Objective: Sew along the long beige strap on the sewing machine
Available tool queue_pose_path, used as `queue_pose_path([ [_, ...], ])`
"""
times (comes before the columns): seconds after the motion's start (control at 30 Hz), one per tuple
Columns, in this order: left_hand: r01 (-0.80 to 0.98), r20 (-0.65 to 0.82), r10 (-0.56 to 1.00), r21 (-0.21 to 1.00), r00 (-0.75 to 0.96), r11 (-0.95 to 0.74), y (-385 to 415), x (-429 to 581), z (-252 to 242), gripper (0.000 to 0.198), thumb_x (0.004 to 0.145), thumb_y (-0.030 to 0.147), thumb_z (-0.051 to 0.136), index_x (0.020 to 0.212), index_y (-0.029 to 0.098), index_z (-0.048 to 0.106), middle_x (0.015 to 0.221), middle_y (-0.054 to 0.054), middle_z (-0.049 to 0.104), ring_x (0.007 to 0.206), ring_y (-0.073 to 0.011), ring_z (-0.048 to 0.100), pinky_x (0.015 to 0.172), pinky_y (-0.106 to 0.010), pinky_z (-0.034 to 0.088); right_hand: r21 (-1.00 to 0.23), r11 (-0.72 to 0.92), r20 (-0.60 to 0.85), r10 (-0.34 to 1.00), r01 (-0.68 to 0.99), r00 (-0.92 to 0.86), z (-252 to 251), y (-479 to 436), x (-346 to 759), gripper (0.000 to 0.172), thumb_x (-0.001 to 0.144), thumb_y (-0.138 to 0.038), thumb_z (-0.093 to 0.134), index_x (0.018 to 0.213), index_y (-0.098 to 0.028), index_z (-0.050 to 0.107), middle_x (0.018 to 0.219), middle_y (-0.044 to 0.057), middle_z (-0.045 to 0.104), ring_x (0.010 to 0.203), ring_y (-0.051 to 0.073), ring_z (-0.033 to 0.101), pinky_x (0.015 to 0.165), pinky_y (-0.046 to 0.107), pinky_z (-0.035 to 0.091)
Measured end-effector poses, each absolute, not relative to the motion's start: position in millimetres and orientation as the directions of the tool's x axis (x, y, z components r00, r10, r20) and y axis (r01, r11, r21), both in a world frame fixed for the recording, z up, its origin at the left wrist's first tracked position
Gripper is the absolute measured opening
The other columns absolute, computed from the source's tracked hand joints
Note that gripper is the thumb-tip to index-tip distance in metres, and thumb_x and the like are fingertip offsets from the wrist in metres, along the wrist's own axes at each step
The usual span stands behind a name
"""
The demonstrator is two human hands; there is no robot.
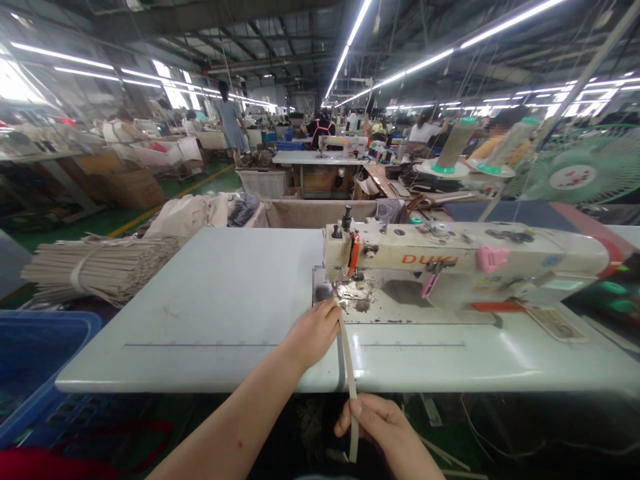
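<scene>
A narrow beige fabric strip (pixel 349 360) runs from the needle area of a white sewing machine (pixel 465 263) down over the front edge of the table. My left hand (pixel 314 333) lies close to the presser foot, its fingers closed on the strip's upper part. Below the table edge, my right hand (pixel 373 423) pinches the strip between thumb and fingers, with the loose end hanging under it. Between the two hands the strip looks stretched fairly straight. The fingertips of my left hand partly hide where the strip meets the machine.
A tied bundle of beige strips (pixel 100 267) lies left of the pale sewing table (pixel 210 293). At lower left stands a blue plastic basket (pixel 50 360). Thread cones (pixel 453 148) and a green fan (pixel 575 167) are at right. Other people work further back.
</scene>
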State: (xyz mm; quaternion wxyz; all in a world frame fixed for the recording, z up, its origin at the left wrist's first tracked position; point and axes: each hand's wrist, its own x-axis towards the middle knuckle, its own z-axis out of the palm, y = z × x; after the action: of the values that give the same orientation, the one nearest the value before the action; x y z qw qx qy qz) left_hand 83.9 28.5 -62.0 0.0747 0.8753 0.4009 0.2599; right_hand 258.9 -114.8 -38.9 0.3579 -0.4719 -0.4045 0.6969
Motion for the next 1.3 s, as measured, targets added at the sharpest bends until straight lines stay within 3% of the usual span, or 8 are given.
queue_pose_path([
  [0.4,0.683,0.383,0.744,0.309,0.547,-0.661,25.2,84.6,-57.3,0.014,0.097,0.013,0.052,0.108,0.020,0.057,0.123,-0.010,0.063,0.114,-0.0250,0.064,0.104,-0.043,0.055,-0.948,-0.316,-0.290,0.911,-0.042,-0.294,-42.2,-116.9,259.3,0.040,0.081,-0.057,0.076,0.068,-0.019,0.076,0.079,0.006,0.073,0.078,0.022,0.061,0.082,0.034,0.047],
  [0.63,0.677,0.384,0.734,0.298,0.560,-0.673,25.1,85.0,-56.0,0.022,0.095,0.010,0.051,0.114,0.020,0.057,0.122,-0.010,0.064,0.115,-0.0249,0.064,0.104,-0.043,0.054,-0.975,-0.221,-0.213,0.948,-0.008,-0.238,-66.4,-102.3,254.3,0.047,0.074,-0.066,0.077,0.080,-0.020,0.075,0.071,0.003,0.069,0.073,0.022,0.060,0.075,0.033,0.046],
  [0.8,0.677,0.398,0.741,0.317,0.540,-0.664,25.1,84.8,-59.4,0.026,0.095,0.011,0.051,0.120,0.020,0.055,0.125,-0.010,0.063,0.118,-0.0244,0.063,0.106,-0.042,0.053,-0.964,-0.254,-0.237,0.955,-0.079,-0.178,-57.9,-93.8,247.6,0.053,0.079,-0.066,0.076,0.105,-0.020,0.073,0.089,0.007,0.078,0.090,0.026,0.067,0.091,0.039,0.047],
  [0.87,0.680,0.397,0.744,0.317,0.538,-0.661,25.0,84.7,-59.4,0.027,0.095,0.011,0.051,0.120,0.020,0.055,0.126,-0.010,0.062,0.118,-0.0245,0.063,0.105,-0.041,0.054,-0.942,-0.299,-0.271,0.945,-0.153,-0.183,-50.6,-93.4,246.3,0.051,0.081,-0.063,0.075,0.109,-0.020,0.071,0.093,0.008,0.079,0.093,0.025,0.067,0.091,0.038,0.048],
  [1.0,0.687,0.386,0.746,0.306,0.543,-0.659,24.7,84.3,-57.2,0.024,0.095,0.011,0.052,0.117,0.019,0.056,0.125,-0.010,0.062,0.116,-0.0247,0.064,0.105,-0.042,0.054,-0.928,-0.331,-0.300,0.936,-0.170,-0.185,-44.3,-97.7,247.5,0.040,0.086,-0.056,0.075,0.099,-0.018,0.073,0.090,0.008,0.078,0.087,0.021,0.066,0.086,0.034,0.049],
  [1.3,0.681,0.375,0.745,0.313,0.552,-0.662,26.7,83.5,-58.9,0.020,0.096,0.012,0.052,0.114,0.019,0.056,0.124,-0.011,0.062,0.113,-0.0250,0.065,0.101,-0.041,0.055,-0.893,-0.415,-0.383,0.904,-0.175,-0.192,-46.7,-113.7,254.5,0.043,0.080,-0.057,0.081,0.086,-0.015,0.077,0.078,0.007,0.076,0.076,0.020,0.067,0.078,0.033,0.054],
])
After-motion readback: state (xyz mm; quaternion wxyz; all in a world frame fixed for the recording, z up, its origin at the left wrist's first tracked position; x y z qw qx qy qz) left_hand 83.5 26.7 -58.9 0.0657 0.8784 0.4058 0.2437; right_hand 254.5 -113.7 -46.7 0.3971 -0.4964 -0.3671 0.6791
